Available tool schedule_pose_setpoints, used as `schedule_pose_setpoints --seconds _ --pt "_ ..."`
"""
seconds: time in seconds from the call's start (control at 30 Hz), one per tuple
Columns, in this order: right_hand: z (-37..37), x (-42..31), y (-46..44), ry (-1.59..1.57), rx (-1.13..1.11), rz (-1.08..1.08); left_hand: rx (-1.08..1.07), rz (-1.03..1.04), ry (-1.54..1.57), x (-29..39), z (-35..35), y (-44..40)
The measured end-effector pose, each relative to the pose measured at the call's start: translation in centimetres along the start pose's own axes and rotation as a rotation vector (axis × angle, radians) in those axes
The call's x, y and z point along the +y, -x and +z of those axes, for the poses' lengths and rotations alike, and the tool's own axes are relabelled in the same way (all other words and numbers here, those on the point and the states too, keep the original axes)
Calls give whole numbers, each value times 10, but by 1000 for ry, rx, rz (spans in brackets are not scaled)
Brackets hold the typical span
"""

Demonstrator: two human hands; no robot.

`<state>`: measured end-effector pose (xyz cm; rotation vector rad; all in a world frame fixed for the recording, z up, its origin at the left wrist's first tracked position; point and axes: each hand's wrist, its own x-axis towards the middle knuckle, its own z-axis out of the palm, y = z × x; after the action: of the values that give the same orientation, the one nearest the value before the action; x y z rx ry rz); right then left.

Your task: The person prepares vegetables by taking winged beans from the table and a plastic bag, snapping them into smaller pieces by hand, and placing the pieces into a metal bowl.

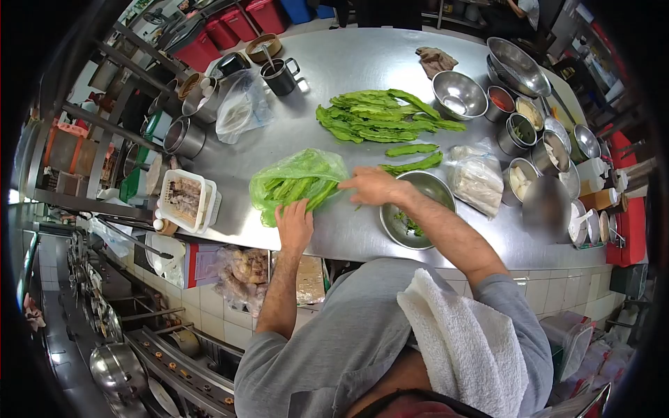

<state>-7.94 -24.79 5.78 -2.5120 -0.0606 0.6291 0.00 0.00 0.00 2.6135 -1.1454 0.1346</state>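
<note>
A thin green plastic bag lies on the steel table with several winged beans inside, its mouth toward me. My left hand has its fingers curled over the bag's near edge, against the beans. At the bag's right side is my right hand, fingers drawn together; what they pinch, if anything, I cannot make out. Below my right forearm stands a steel bowl with small green trimmings in it. Beyond, a pile of winged beans lies loose, with two separate pods nearer me.
A clear bag of pale contents lies right of the bowl. Steel bowls and ingredient containers crowd the right side. At left are a white basket, a clear plastic bag and a dark mug.
</note>
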Motion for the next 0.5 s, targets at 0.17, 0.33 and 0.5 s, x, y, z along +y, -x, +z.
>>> schedule_pose_setpoints --seconds 0.17,0.33,0.5 --pt "13 6 -39 -257 370 78 190 -42 148 4 -11 -26" --pt "-35 -19 -21 -533 687 57 247 -202 262 -10 -24 -52" --pt "-53 -12 -16 -556 837 25 386 36 317 -13 -20 -53"
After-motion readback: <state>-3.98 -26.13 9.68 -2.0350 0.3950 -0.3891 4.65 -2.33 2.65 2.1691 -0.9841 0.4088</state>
